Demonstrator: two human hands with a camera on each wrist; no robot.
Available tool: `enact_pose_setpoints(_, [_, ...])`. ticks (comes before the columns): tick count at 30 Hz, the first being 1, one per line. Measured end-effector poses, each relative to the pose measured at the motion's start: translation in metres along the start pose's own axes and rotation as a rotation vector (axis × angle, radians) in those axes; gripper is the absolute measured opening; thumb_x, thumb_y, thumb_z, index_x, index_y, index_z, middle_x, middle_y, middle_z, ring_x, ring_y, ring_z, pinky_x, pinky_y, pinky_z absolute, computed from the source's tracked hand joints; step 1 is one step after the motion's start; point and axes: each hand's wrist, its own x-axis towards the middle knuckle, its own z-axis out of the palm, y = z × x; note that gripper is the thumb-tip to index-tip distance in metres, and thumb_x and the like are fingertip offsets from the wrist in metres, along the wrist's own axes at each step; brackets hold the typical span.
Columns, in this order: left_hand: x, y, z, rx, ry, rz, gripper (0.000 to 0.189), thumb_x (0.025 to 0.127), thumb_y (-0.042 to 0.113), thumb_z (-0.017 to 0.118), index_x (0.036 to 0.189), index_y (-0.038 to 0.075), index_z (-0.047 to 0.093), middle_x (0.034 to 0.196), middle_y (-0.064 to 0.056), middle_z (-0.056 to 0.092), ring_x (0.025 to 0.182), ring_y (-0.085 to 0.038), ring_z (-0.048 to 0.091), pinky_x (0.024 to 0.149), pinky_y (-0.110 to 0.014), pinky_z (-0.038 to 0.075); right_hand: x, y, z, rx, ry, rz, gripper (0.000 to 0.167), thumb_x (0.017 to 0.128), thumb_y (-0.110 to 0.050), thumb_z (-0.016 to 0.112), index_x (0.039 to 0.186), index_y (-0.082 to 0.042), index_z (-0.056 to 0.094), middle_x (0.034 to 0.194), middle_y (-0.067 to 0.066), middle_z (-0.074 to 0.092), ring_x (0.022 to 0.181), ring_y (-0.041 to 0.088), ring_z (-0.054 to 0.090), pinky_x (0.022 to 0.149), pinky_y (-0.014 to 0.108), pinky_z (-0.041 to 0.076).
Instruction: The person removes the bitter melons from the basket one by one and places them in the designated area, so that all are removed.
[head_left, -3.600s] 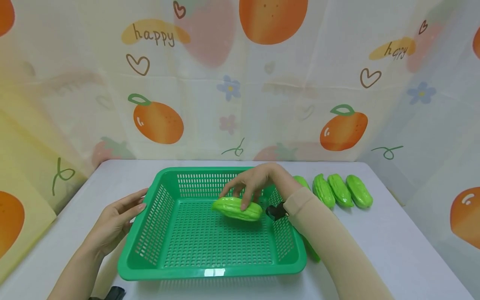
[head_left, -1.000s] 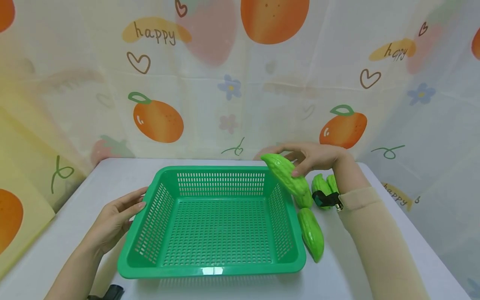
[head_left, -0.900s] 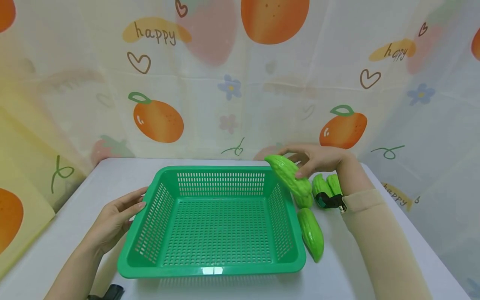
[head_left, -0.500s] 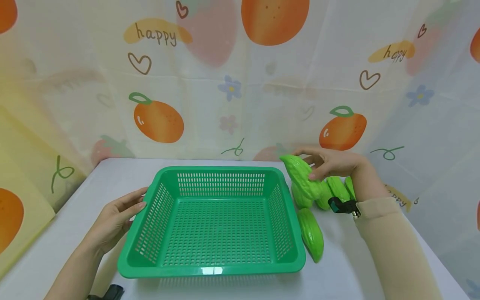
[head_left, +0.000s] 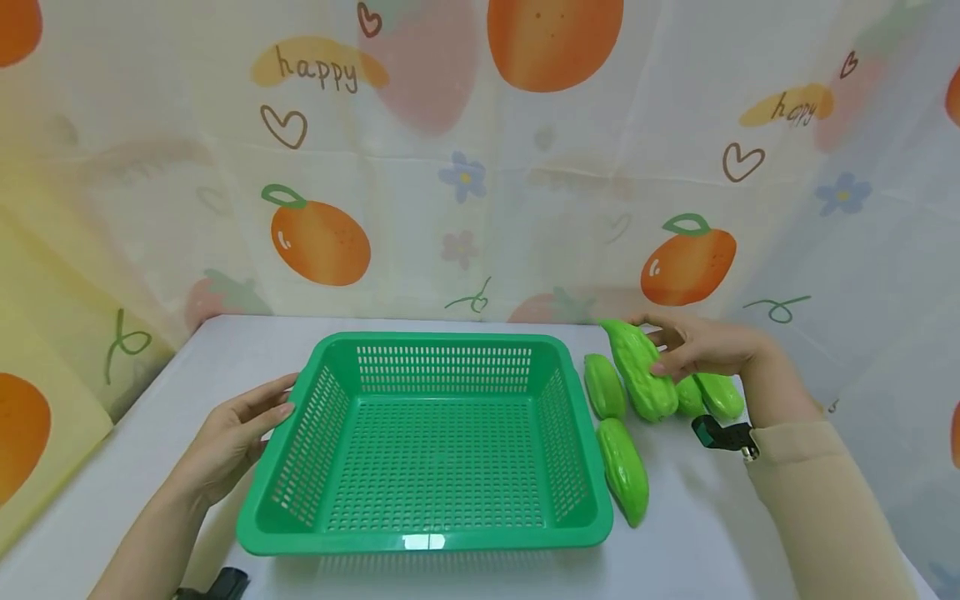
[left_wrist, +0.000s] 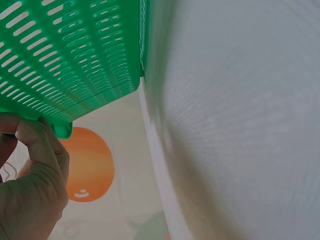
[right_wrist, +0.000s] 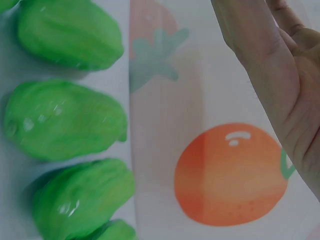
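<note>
My left hand [head_left: 236,437] grips the left rim of a green plastic basket [head_left: 423,543], thumb at the rim. In the left wrist view, the bent fingers [left_wrist: 42,145] meet the basket's edge [left_wrist: 62,131]. To the basket's right, my right hand [head_left: 708,346] pinches a green bitter melon [head_left: 637,367] between thumb and fingers, its pointed end up and left. It overlaps the row of bitter melons behind it. In the right wrist view, the hand [right_wrist: 280,75] shows partly, its fingers and the held melon out of frame, above several bitter melons [right_wrist: 65,120].
Two bitter melons lie along the basket's right side, one far [head_left: 603,386] and one near [head_left: 622,473]. More [head_left: 718,396] lie below the right hand. A white table [head_left: 697,533] bears everything, with a fruit-print cloth [head_left: 540,233] hanging behind it.
The right hand has carried the bitter melon from inside the basket, over its right rim, and rightward and lower to the row of melons. The left hand and basket have stayed put.
</note>
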Motion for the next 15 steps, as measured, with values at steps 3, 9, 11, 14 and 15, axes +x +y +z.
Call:
enact_pose_setpoints(3, [0.000, -0.001, 0.000, -0.002, 0.000, -0.003, 0.046, 0.102, 0.011, 0.053, 0.147, 0.014, 0.046, 0.112, 0.011, 0.067, 0.090, -0.004, 0.070, 0.073, -0.024, 0.061, -0.005, 0.008, 0.000, 0.013, -0.015, -0.018, 0.055, 0.093, -0.006, 0.059, 0.140, -0.021, 0.033, 0.129, 0.010, 0.049, 0.085, 0.011, 0.059, 0.070, 0.028, 0.055])
enact_pose_setpoints(9, [0.000, -0.001, 0.000, -0.001, -0.002, -0.001, 0.047, 0.102, 0.011, 0.053, 0.148, 0.014, 0.045, 0.111, 0.010, 0.066, 0.090, -0.004, 0.070, 0.073, -0.024, 0.061, -0.014, 0.024, 0.002, 0.018, -0.060, -0.024, 0.052, 0.094, -0.005, 0.057, 0.138, -0.019, 0.031, 0.124, 0.010, 0.056, 0.094, 0.013, 0.063, 0.080, 0.030, 0.056])
enact_pose_setpoints(11, [0.000, -0.001, 0.000, 0.002, -0.001, -0.001, 0.047, 0.102, 0.011, 0.053, 0.148, 0.013, 0.044, 0.111, 0.010, 0.066, 0.089, -0.004, 0.070, 0.073, -0.024, 0.061, -0.017, 0.029, 0.002, 0.016, -0.064, -0.007, 0.052, 0.094, -0.005, 0.056, 0.138, -0.019, 0.031, 0.127, 0.010, 0.056, 0.102, 0.016, 0.064, 0.085, 0.033, 0.057])
enact_pose_setpoints(14, [0.001, -0.001, 0.000, 0.006, 0.000, -0.001, 0.048, 0.102, 0.012, 0.053, 0.149, 0.012, 0.043, 0.111, 0.010, 0.066, 0.089, -0.004, 0.070, 0.073, -0.024, 0.061, -0.020, 0.036, 0.003, 0.022, -0.062, 0.012, 0.052, 0.095, -0.004, 0.057, 0.138, -0.017, 0.032, 0.129, 0.011, 0.056, 0.104, 0.019, 0.065, 0.085, 0.035, 0.058])
enact_pose_setpoints(15, [0.001, -0.001, 0.000, 0.005, 0.000, -0.001, 0.047, 0.102, 0.012, 0.053, 0.149, 0.013, 0.044, 0.111, 0.010, 0.066, 0.089, -0.004, 0.070, 0.072, -0.023, 0.061, -0.021, 0.037, 0.004, 0.020, -0.055, 0.026, 0.052, 0.094, -0.005, 0.057, 0.138, -0.016, 0.032, 0.129, 0.012, 0.055, 0.103, 0.018, 0.065, 0.084, 0.035, 0.058])
